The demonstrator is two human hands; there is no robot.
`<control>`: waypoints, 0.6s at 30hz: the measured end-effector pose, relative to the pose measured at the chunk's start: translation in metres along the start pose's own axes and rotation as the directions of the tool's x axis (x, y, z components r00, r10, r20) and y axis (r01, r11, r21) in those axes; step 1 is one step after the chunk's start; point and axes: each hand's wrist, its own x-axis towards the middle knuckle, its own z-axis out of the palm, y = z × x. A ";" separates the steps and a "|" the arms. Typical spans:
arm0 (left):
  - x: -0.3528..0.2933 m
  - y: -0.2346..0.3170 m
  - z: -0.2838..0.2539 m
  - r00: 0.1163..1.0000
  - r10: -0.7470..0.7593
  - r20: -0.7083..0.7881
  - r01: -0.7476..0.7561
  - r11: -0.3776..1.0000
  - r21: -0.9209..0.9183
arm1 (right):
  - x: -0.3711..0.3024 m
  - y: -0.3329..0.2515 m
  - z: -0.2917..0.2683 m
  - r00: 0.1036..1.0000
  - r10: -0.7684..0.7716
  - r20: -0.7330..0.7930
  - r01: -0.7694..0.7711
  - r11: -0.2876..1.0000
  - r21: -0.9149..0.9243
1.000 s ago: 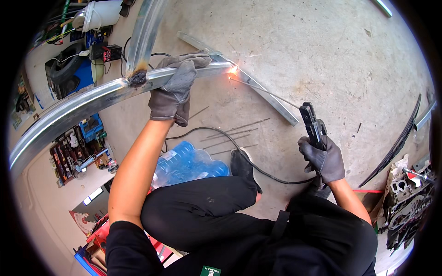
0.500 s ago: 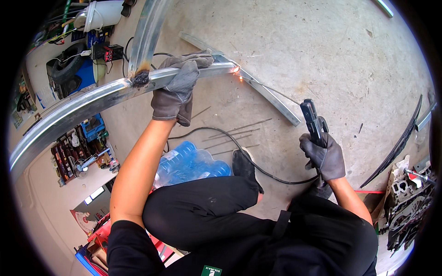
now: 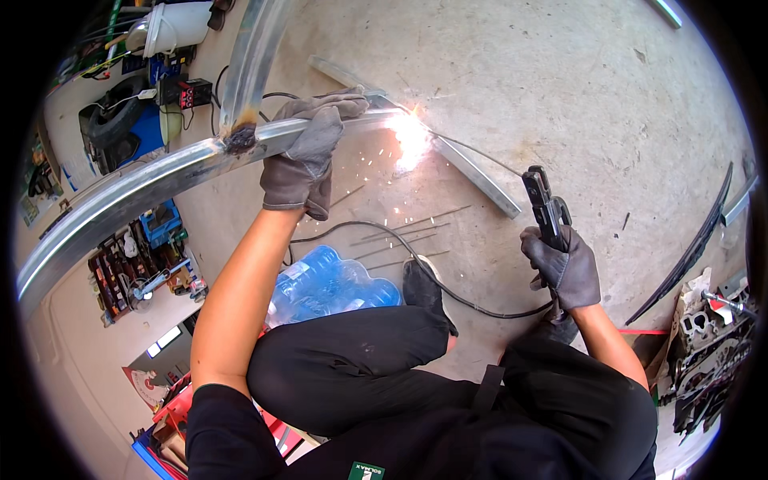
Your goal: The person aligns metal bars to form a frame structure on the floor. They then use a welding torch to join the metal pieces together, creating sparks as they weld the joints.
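Observation:
My left hand (image 3: 306, 160), in a grey leather glove, wraps round a silver square steel tube (image 3: 132, 180) close to its right end. Another tube joins this one from above at a blackened weld (image 3: 241, 138). My right hand (image 3: 568, 272), also gloved, is closed on the handle of a black welding electrode holder (image 3: 544, 204). From its jaw a thin welding rod (image 3: 484, 152) runs up and left to the tube's end. There a white-hot arc (image 3: 412, 142) burns and throws sparks, and its glare hides the rod's tip. A loose steel tube (image 3: 480, 180) lies beneath on the concrete.
A black cable (image 3: 448, 292) loops across the floor. Several thin rods (image 3: 412, 228) lie near my left foot, beside wrapped blue plastic bottles (image 3: 328, 284). Engine parts (image 3: 704, 344) and a curved black strip (image 3: 684, 252) are at right. A tyre (image 3: 116, 112) and a white bucket (image 3: 180, 26) stand upper left.
The small orange glow at the tube's end has flared into a bright white arc with flying sparks. The electrode holder has shifted very slightly upward; my left hand has barely moved.

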 end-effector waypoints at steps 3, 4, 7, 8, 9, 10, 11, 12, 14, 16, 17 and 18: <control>-0.001 0.003 -0.007 0.994 -0.113 0.012 0.106 0.962 0.252 | 0.000 -0.004 0.000 0.999 0.034 -0.004 -0.034 0.999 -0.012; 0.000 0.006 -0.006 0.993 -0.115 0.016 0.107 0.959 0.264 | 0.000 -0.004 -0.001 0.999 0.037 -0.008 -0.037 0.999 -0.009; -0.001 0.000 -0.004 0.998 -0.061 0.019 0.064 0.971 -0.229 | 0.000 -0.005 0.000 1.000 0.012 -0.001 -0.012 1.000 0.015; -0.006 -0.028 -0.020 0.984 -0.177 0.033 0.170 0.854 -0.492 | 0.000 -0.005 0.001 1.000 -0.003 0.006 0.003 1.000 0.026; -0.004 -0.030 -0.019 0.979 -0.196 0.052 0.192 0.815 -0.547 | 0.000 -0.004 0.000 1.000 -0.006 -0.004 0.006 1.000 0.024; 0.002 -0.018 -0.011 0.974 -0.213 0.073 0.213 0.769 -0.602 | 0.000 -0.003 -0.001 1.000 -0.008 -0.017 0.008 1.000 0.022; 0.005 -0.005 -0.003 0.987 -0.144 0.067 0.158 0.868 -0.471 | -0.001 -0.002 -0.002 0.999 -0.010 -0.030 0.011 1.000 0.019; 0.005 0.000 -0.001 0.995 -0.086 0.054 0.099 0.940 -0.326 | -0.002 -0.003 -0.003 1.000 -0.011 -0.025 0.012 0.999 0.041; 0.003 -0.009 -0.003 0.999 0.022 0.025 -0.021 1.000 -0.014 | -0.005 -0.006 -0.004 1.000 -0.013 -0.016 0.014 0.997 0.082; 0.006 -0.007 -0.002 0.997 0.076 0.032 -0.078 0.994 0.073 | -0.008 -0.004 -0.007 0.999 -0.041 -0.022 0.044 0.990 0.136; 0.005 -0.006 0.000 0.996 0.073 0.048 -0.073 0.997 -0.001 | -0.011 -0.002 -0.008 0.998 -0.055 -0.026 0.058 0.985 0.161; 0.005 0.008 0.002 0.995 0.084 0.055 -0.084 0.996 -0.006 | -0.013 -0.002 -0.011 0.998 -0.044 -0.036 0.049 0.984 0.172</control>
